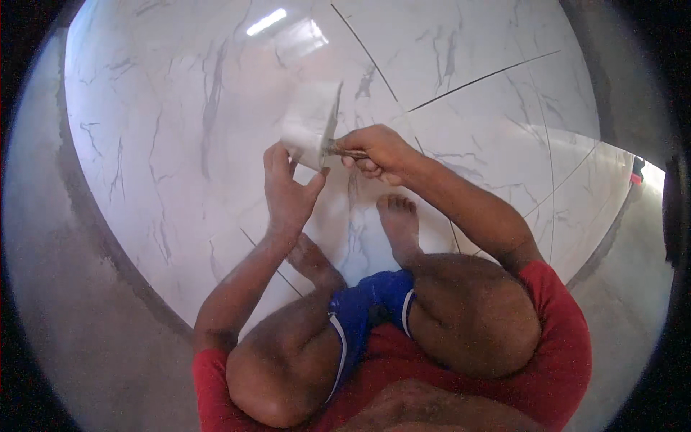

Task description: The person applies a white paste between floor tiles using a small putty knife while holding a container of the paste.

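Observation:
My left hand [286,189] grips the lower end of a white plastic container [308,124], with fingers and thumb apart around it. It looks like a cup or tub tilted on its side, its edge facing right. In my right hand [378,153] is a thin tool [347,151], the fingers wrapped around it. Its tip meets the container's right edge; the part beyond is hidden, so its exact kind does not show. Both hands are close together above the tiled floor [180,144], in front of my bare feet.
Glossy white tiles with grey veining spread all around, with dark open joints [482,79] at the far right. Grey walls [65,317] border the floor on both sides. My right foot [400,219] and left foot [311,259] rest on the tiles. A small red thing [636,173] lies far right.

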Tool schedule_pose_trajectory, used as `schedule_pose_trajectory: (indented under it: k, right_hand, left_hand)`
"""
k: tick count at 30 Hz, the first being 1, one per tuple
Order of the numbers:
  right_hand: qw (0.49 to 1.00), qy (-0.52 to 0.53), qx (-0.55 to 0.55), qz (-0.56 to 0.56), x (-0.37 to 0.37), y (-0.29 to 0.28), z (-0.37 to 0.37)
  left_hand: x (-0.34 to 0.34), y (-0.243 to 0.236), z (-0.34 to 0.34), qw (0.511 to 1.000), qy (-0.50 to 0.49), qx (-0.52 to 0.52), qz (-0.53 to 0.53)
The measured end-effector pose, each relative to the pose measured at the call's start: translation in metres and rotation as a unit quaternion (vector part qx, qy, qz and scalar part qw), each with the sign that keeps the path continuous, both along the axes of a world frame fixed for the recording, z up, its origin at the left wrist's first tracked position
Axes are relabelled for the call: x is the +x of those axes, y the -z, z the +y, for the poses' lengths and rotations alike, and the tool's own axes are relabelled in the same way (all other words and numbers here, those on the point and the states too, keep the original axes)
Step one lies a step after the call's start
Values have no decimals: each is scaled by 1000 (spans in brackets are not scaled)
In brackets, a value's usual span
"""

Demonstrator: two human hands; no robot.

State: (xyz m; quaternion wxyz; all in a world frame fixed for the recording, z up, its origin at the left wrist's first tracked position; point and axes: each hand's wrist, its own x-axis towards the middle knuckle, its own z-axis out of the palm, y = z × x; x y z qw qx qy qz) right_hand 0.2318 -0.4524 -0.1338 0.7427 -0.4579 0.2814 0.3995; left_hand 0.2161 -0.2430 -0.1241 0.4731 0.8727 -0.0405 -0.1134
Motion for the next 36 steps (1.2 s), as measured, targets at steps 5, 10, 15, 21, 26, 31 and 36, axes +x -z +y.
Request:
schedule_pose_trajectory:
  k: [5,10,15,21,26,31,36]
  right_hand:
    - [996,32,85,-1,-3,-11,-29]
    - [982,-1,-85,-168,45,-22,-83]
    - [961,0,-149,-234,128,14,-147]
    - [829,-127,-387,-383,200,54,-130]
    - [678,-226,-485,-505,237,84,-119]
    - [405,-287,-583,-643,252,107,-123]
    - [396,-310,-590,-631,236,103,-161]
  left_hand:
    - [-11,9,6,995,-40,-61,65]
    - [-15,14,32,944,-144,-248,164]
    - [-32,16,64,927,-183,-287,157]
    - [-57,40,113,916,-242,-268,174]
    - [-48,25,130,898,-283,-246,229]
    - [-52,29,133,908,-289,-202,226]
    - [-50,23,128,904,-291,-209,233]
